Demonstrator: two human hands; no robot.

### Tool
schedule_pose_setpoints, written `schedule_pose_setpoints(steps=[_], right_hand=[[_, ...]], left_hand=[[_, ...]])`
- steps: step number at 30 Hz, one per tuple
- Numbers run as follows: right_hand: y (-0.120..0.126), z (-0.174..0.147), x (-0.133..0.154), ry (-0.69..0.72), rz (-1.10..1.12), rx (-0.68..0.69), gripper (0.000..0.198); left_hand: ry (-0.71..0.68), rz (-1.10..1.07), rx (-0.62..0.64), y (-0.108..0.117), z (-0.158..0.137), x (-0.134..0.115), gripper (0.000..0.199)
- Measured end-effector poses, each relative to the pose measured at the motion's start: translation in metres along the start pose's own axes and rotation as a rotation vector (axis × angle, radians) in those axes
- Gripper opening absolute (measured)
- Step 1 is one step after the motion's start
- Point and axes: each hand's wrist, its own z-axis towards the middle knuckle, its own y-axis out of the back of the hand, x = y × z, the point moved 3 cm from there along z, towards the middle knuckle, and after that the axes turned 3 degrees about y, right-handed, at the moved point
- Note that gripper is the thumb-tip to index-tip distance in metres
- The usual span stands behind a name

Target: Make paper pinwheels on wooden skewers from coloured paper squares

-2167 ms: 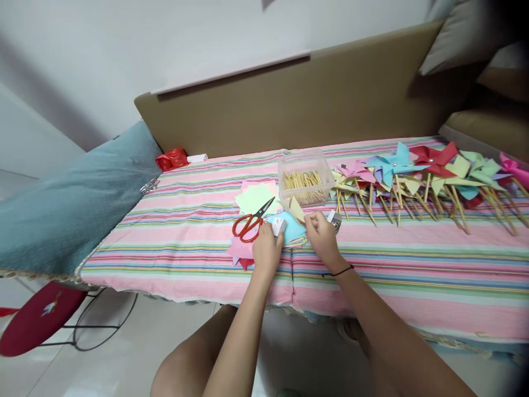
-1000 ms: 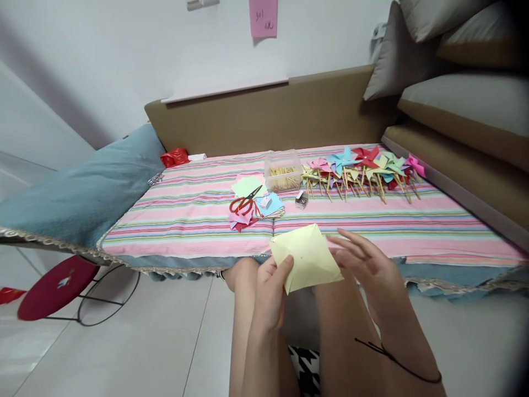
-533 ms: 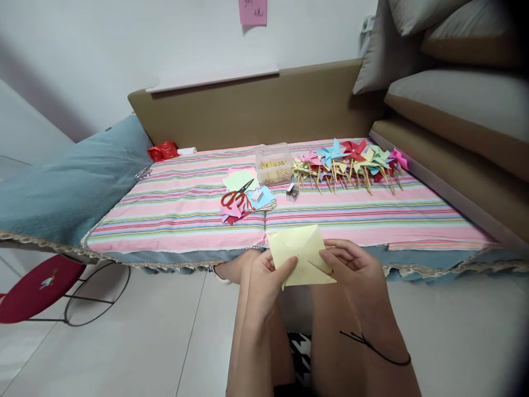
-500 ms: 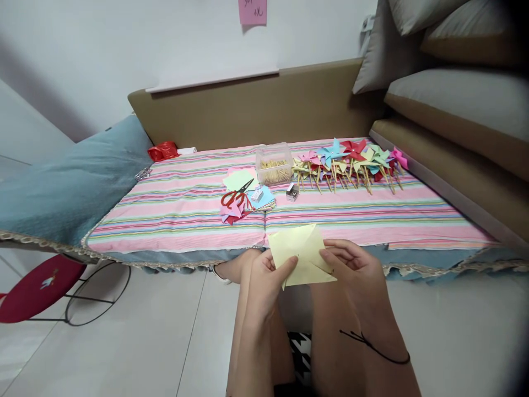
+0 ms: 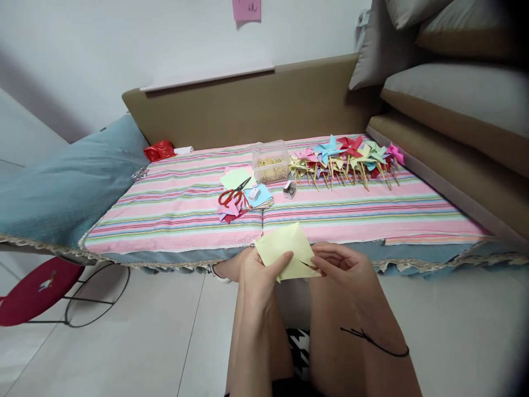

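A pale yellow square of paper [image 5: 289, 242], with a slit running in from its lower right corner, is held above my lap. My left hand [image 5: 264, 278] grips its left side, thumb on top and fingers underneath. At the lower right corner, my right hand [image 5: 345, 267] pinches the paper between thumb and fingers, beside the slit. Beyond my hands lie red-handled scissors [image 5: 233, 196], partly over pink paper scraps [image 5: 229, 210] and near a stack of blue paper [image 5: 262, 197]. Finished paper pinwheels [image 5: 351, 154] on sticks lie in a heap to the right.
A clear plastic box [image 5: 271, 165] of wooden sticks stands mid-couch, with a small open box [image 5: 290, 190] before it. A red plastic bag [image 5: 159, 150] lies back left. Cushions [image 5: 458, 94] pile up at right; a red stool [image 5: 39, 289] stands at left.
The paper has shifted left and turned a little in my left hand. My right thumb has moved from the paper's upper right to its lower right corner, and the slit gapes wider.
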Motion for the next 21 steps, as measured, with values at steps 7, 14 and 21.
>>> schedule_pose_setpoints(steps=[7,14,21], right_hand=[[-0.004,0.002,0.0,-0.057,0.03,0.056,0.032],[0.001,0.003,-0.005,-0.037,0.006,0.097,0.031],[-0.004,0.01,-0.016,0.061,-0.089,0.122,0.021]], left_hand=[[-0.023,-0.142,-0.05,-0.004,-0.002,-0.004,0.043],[-0.033,-0.185,-0.121,0.001,0.004,-0.004,0.05],[-0.012,-0.174,-0.111,0.0,0.004,-0.002,0.05]])
